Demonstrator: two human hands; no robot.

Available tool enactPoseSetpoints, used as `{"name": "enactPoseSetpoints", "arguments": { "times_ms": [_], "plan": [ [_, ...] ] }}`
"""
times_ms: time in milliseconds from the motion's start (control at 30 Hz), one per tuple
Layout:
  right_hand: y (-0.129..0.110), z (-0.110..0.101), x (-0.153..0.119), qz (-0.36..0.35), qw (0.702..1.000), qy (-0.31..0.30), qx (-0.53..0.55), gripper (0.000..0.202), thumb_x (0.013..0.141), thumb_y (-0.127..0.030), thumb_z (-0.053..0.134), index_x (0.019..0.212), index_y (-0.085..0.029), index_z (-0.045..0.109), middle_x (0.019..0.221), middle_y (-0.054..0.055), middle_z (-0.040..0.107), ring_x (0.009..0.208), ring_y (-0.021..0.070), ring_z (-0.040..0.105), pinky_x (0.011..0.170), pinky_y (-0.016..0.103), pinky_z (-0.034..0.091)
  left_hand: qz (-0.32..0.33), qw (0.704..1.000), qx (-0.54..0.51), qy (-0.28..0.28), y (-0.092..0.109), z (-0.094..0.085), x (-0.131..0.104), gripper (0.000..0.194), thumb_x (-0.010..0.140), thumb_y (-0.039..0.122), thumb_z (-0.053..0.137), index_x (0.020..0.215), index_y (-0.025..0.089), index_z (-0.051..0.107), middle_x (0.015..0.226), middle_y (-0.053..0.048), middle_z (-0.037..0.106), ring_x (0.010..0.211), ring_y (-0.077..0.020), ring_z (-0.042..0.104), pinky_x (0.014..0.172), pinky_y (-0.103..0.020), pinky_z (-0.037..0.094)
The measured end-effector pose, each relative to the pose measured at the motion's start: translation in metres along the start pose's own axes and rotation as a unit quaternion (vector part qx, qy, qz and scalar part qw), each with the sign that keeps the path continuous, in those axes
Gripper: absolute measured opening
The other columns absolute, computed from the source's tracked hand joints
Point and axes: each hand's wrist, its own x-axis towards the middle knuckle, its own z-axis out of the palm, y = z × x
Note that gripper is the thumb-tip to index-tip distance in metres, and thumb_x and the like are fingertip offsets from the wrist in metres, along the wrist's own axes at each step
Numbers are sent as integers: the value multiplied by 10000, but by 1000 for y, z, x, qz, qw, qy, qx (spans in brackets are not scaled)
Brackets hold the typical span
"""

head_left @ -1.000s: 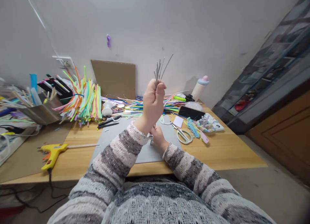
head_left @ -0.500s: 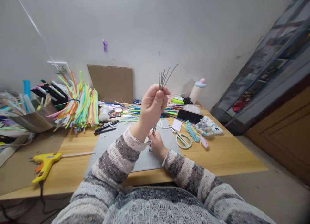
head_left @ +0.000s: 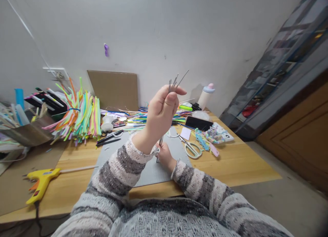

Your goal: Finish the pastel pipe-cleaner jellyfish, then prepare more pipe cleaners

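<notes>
A bundle of thin grey wires [head_left: 174, 84] stands upright in front of me, its tips fanning out at the top. My left hand [head_left: 162, 110] is raised and closed round the upper part of the bundle, thumb toward me. Lower down, just above the grey mat [head_left: 147, 175], my right hand [head_left: 166, 155] grips the bottom part of the bundle. Part of its fingers is hidden behind my left wrist and sleeve. Between the two hands a short stretch of wire shows; the rest is covered.
White-handled scissors [head_left: 192, 150] lie right of my hands, near a dark phone [head_left: 199, 123]. Black pens [head_left: 110, 141] rest on the mat's left side. A yellow glue gun [head_left: 42, 182] lies farther left. Colourful pipe cleaners [head_left: 85, 117] stand bundled behind, before a cardboard sheet [head_left: 114, 90].
My left hand has shifted slightly along the wires, so less of their tips shows above it, and one finger now sticks out farther. The view has turned slightly right.
</notes>
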Motion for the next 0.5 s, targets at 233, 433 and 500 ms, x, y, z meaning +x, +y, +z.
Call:
{"name": "enactPoseSetpoints", "arguments": {
  "times_ms": [233, 433, 500],
  "plan": [
    [-4, 2, -2, -5, 1000, -5, -6, 526, 736, -666, 560, 555, -222, 343, 431, -84, 290, 391, 52, 241, 410, 224, 170, -21, 998, 28, 45, 5, 4, 1, 446, 900, 553, 475, 647, 186, 451, 501, 61, 345, 404, -45, 308, 374, -178, 256],
    [-13, 5, -7, -5, 1000, -10, -19, 474, 728, -544, 627, 527, -214, 352, 432, -68, 290, 446, 68, 258, 428, 215, 190, -41, 998, 36, 27, 12, 7, 1, 450, 916, 540, 470, 633, 190, 440, 476, 63, 327, 402, -53, 306, 380, -190, 261],
    [-14, 6, -8, -3, 1000, -12, -21, 470, 728, -531, 626, 515, -215, 351, 424, -61, 288, 455, 77, 279, 428, 214, 199, -46, 998, 36, 27, 13, 7, 2, 443, 924, 523, 473, 631, 193, 440, 470, 64, 319, 399, -55, 307, 378, -193, 259]
  ]
}}
